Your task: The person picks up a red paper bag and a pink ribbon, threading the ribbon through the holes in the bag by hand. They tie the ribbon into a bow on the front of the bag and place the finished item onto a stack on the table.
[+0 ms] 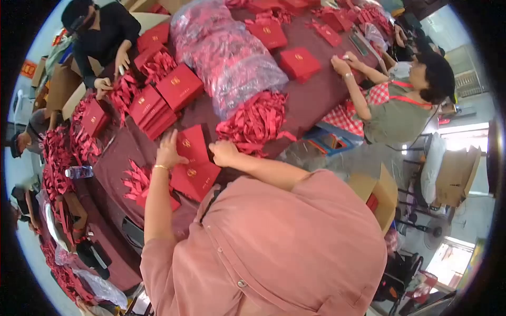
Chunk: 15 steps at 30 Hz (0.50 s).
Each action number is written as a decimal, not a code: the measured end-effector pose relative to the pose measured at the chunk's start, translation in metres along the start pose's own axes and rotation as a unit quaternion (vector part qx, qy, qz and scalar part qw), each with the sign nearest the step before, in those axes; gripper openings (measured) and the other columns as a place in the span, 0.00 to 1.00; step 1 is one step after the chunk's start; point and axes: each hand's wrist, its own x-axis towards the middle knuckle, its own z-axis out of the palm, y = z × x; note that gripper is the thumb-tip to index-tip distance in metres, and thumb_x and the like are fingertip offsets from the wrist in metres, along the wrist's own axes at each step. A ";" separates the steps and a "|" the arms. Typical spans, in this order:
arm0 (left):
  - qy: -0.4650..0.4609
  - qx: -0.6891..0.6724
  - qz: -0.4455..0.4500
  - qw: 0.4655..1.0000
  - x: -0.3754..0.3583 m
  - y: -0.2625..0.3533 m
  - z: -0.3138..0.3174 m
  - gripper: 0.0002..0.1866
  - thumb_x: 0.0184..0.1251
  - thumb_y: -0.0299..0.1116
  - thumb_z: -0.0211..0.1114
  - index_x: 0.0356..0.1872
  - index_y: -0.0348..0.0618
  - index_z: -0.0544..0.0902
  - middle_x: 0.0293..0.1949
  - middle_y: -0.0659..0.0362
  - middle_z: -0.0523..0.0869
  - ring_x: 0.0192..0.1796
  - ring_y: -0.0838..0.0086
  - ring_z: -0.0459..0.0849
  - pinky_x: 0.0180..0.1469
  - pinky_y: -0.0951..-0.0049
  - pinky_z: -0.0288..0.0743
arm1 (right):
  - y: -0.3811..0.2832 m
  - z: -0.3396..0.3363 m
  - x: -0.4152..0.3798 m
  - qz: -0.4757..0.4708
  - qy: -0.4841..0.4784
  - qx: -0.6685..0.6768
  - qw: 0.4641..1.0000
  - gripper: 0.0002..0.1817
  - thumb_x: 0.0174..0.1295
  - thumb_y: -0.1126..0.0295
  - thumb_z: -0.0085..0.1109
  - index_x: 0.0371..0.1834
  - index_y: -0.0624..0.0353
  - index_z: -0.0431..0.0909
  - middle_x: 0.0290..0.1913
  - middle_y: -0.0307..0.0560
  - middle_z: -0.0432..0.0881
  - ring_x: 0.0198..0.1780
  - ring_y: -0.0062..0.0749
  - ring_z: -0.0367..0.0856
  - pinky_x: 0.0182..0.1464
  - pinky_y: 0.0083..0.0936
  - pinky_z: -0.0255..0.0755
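A red gift box (191,143) with gold print on its face is tilted up in front of me at the table's near edge. My left hand (169,151) grips its left side, thumb apart from the fingers. On the opposite side, my right hand (224,152) is closed at the box's right edge, its fingertips partly hidden. A second red box (196,180) with the same gold print lies just below, nearer my body. Loose red ribbons (136,180) lie left of my left forearm. Beyond my right hand spreads a heap of red ribbons (255,120).
A long clear plastic bag (224,50) of red ribbons lies across the dark red tablecloth (311,105). Stacked red boxes (153,111) stand beyond my left hand. A water bottle (79,172) lies at left. Co-workers sit around; an open carton (385,195) is at my right.
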 end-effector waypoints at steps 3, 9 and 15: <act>-0.044 0.012 -0.014 0.999 0.000 0.038 0.004 0.66 0.21 0.46 0.84 0.72 0.54 0.56 0.64 0.50 0.68 0.66 0.52 0.66 0.61 0.49 0.68 | 0.024 -0.006 -0.031 -0.014 0.006 -0.005 1.000 0.07 0.48 0.72 0.53 0.31 0.57 0.77 0.30 0.56 0.79 0.36 0.54 0.80 0.36 0.50 0.75; -0.005 0.006 -0.012 1.000 0.002 0.012 -0.018 0.59 0.23 0.48 0.83 0.68 0.51 0.64 0.62 0.49 0.70 0.65 0.51 0.67 0.64 0.52 0.67 | 0.014 -0.002 -0.006 -0.025 0.022 0.062 0.997 0.05 0.50 0.72 0.52 0.27 0.55 0.78 0.31 0.54 0.81 0.36 0.52 0.81 0.38 0.48 0.74; 0.042 -0.043 -0.047 0.997 -0.006 0.009 -0.013 0.42 0.30 0.38 0.82 0.55 0.46 0.74 0.54 0.46 0.74 0.57 0.49 0.73 0.60 0.57 0.72 | 0.011 -0.009 -0.003 0.051 -0.020 0.111 0.992 0.07 0.52 0.70 0.53 0.31 0.57 0.79 0.32 0.55 0.83 0.37 0.52 0.82 0.40 0.45 0.75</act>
